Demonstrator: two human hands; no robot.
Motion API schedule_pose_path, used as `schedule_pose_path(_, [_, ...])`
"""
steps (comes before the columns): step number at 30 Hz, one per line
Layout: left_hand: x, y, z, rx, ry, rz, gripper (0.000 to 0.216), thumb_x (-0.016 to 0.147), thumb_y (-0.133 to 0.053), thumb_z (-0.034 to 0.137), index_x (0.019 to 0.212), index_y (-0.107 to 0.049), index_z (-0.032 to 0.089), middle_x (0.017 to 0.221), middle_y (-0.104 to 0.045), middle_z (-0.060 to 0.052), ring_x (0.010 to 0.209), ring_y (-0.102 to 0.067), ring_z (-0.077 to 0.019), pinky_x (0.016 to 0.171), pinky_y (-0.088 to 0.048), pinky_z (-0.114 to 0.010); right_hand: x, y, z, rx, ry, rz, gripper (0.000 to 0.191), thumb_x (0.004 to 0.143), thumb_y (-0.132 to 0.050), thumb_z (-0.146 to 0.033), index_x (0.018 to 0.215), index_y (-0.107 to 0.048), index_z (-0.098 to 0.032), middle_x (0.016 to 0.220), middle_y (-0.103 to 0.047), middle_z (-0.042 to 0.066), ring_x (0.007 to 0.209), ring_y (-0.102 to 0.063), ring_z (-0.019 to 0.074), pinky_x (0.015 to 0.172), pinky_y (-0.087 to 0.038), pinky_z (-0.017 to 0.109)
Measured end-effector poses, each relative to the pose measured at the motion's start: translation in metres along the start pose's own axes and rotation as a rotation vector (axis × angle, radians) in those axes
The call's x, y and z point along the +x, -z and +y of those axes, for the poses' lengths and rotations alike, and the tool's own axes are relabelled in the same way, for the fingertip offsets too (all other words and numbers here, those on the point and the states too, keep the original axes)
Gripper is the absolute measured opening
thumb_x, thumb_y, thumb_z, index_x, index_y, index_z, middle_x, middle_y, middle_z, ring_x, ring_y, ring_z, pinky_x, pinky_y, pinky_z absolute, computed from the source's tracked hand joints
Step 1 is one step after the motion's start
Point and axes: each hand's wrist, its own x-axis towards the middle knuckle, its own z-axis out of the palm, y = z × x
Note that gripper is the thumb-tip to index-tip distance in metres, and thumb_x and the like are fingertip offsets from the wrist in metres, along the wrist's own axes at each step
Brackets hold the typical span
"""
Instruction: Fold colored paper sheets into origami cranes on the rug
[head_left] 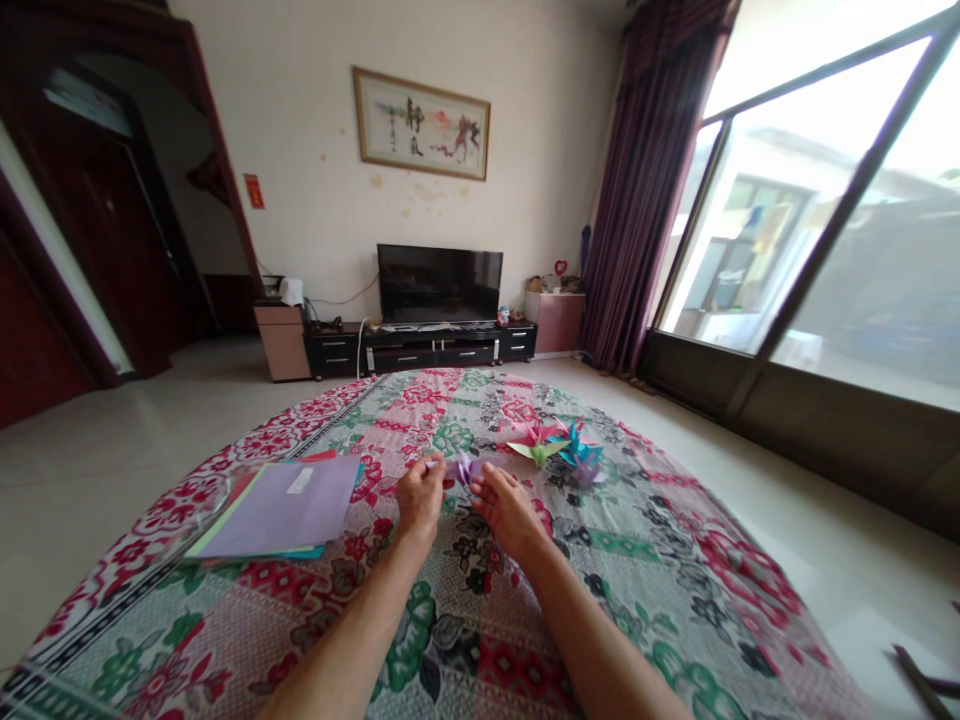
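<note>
A small folded piece of purple paper (464,467) sits between my two hands on a flowered tablecloth (480,600). My left hand (420,496) pinches its left end with closed fingers. My right hand (506,506) grips its right side, fingers curled. Just beyond my right hand lies a cluster of finished folded paper figures (559,445) in pink, yellow-green, blue and purple. A stack of coloured paper sheets (281,508), purple on top, lies to the left of my left hand.
The round table's edge curves off to left and right over a pale tiled floor. A TV (439,284) on a low dark cabinet stands at the far wall. Large windows (817,220) and a purple curtain fill the right side.
</note>
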Motion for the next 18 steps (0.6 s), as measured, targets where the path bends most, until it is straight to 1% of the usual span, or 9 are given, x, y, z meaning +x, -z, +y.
schedule_pose_path(2, [-0.002,-0.002,0.001,0.016,-0.033,-0.019,0.015,0.067,-0.064,0.02,0.081,-0.067,0.019,0.058,-0.064,0.002,0.048,-0.057,-0.0108,0.044,-0.038,-0.017,0.002,0.001,0.0,-0.026,0.02,0.036,0.032,0.055,-0.08,-0.031,0.075,-0.06,-0.016,0.063,-0.061,-0.003,0.056,-0.058,0.0082,0.048,-0.045,0.016])
schedule_pose_path(4, [-0.004,-0.003,0.002,0.004,-0.019,-0.044,0.016,0.067,-0.064,0.02,0.083,-0.067,0.018,0.057,-0.063,0.002,0.046,-0.056,-0.0102,0.042,-0.037,-0.017,0.003,0.003,0.0,-0.044,0.026,0.046,0.031,0.054,-0.08,-0.027,0.075,-0.061,-0.015,0.061,-0.06,-0.004,0.054,-0.056,0.0072,0.046,-0.044,0.015])
schedule_pose_path(6, [-0.005,-0.003,0.003,-0.044,0.048,-0.064,0.019,0.067,-0.064,0.02,0.085,-0.066,0.017,0.054,-0.061,0.003,0.043,-0.054,-0.0093,0.04,-0.036,-0.016,0.004,0.005,0.001,-0.037,0.018,0.027,0.03,0.054,-0.079,-0.024,0.076,-0.062,-0.015,0.06,-0.06,-0.004,0.053,-0.055,0.0069,0.046,-0.044,0.015])
schedule_pose_path(11, [-0.007,-0.003,0.008,-0.281,0.249,-0.093,0.026,0.064,-0.067,0.017,0.089,-0.063,0.015,0.054,-0.059,0.003,0.04,-0.052,-0.0065,0.037,-0.036,-0.015,0.004,0.006,0.001,0.058,-0.002,0.004,0.029,0.054,-0.078,-0.017,0.076,-0.06,-0.017,0.056,-0.059,-0.006,0.05,-0.054,0.0066,0.047,-0.045,0.015])
schedule_pose_path(15, [-0.01,-0.003,0.015,-0.382,0.342,-0.107,0.024,0.067,-0.065,0.012,0.09,-0.061,0.015,0.054,-0.058,0.003,0.039,-0.053,-0.0062,0.036,-0.037,-0.014,0.005,0.005,-0.001,0.109,-0.021,-0.005,0.026,0.056,-0.075,-0.015,0.077,-0.06,-0.018,0.055,-0.059,-0.007,0.049,-0.054,0.0062,0.046,-0.045,0.014])
schedule_pose_path(18, [-0.011,-0.003,0.018,-0.401,0.374,-0.114,0.021,0.07,-0.062,0.011,0.091,-0.06,0.014,0.054,-0.058,0.003,0.04,-0.054,-0.0066,0.036,-0.038,-0.015,0.005,0.006,-0.002,0.121,-0.022,-0.012,0.026,0.056,-0.075,-0.014,0.076,-0.059,-0.018,0.057,-0.061,-0.007,0.049,-0.055,0.0056,0.046,-0.046,0.014])
